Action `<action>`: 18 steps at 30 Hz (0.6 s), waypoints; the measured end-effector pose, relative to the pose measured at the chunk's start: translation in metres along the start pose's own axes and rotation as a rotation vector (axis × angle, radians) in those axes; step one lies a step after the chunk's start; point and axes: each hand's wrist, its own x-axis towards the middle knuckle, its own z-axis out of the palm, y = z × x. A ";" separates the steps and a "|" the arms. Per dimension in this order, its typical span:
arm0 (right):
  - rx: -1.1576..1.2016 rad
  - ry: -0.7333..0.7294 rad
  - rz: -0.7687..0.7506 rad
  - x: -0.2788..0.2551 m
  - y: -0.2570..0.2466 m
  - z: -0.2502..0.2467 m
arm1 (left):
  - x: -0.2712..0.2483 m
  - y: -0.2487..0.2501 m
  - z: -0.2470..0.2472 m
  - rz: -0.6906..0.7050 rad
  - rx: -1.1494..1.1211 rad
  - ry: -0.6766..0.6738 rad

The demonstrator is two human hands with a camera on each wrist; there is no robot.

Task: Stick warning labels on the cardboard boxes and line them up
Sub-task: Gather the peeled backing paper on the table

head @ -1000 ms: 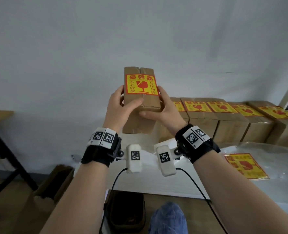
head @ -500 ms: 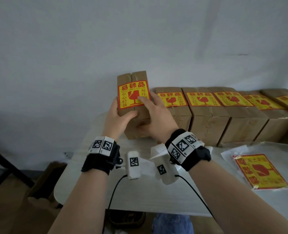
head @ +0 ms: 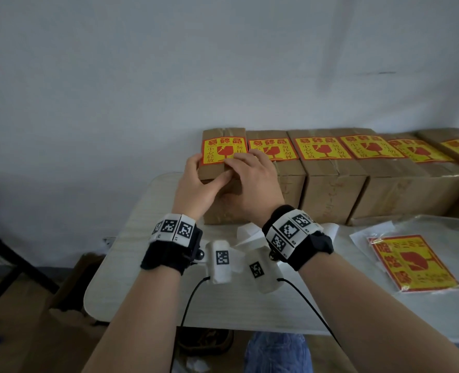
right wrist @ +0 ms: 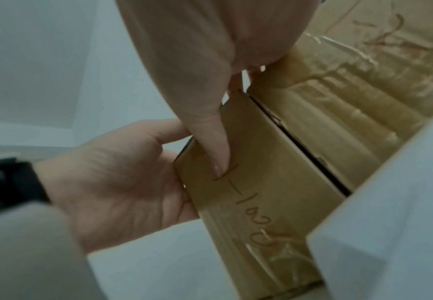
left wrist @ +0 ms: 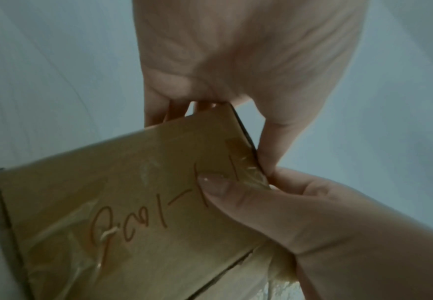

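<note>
A brown cardboard box [head: 223,208] stands on the white table [head: 169,292] at the left end of a row of labelled boxes [head: 330,181]. A red-and-yellow warning label [head: 224,150] is stuck on its top. My left hand [head: 204,173] grips its left side, thumb on the front face. My right hand [head: 246,173] holds its top right corner, fingers over the label's edge. In the left wrist view the box [left wrist: 133,213] shows handwriting on its taped front. The right wrist view shows a thin dark gap between this box [right wrist: 248,192] and its neighbour [right wrist: 338,121].
A bag of spare warning labels [head: 411,262] lies on the table at the right. White backing-paper scraps [head: 247,232] lie under my wrists. The wall stands right behind the row. On the floor at the left are an open carton [head: 69,278] and a black table leg [head: 7,259].
Both hands have brought the labelled box down from the air and to the right, to the table at the left end of the row.
</note>
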 end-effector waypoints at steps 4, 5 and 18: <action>-0.060 -0.048 -0.017 0.003 0.003 0.004 | 0.003 0.006 0.003 -0.035 0.057 -0.039; -0.031 -0.076 -0.012 0.003 0.003 0.002 | 0.001 0.007 0.003 -0.051 0.060 -0.049; 0.377 0.384 0.564 -0.060 0.022 -0.068 | -0.064 -0.002 0.003 -0.562 0.107 -0.076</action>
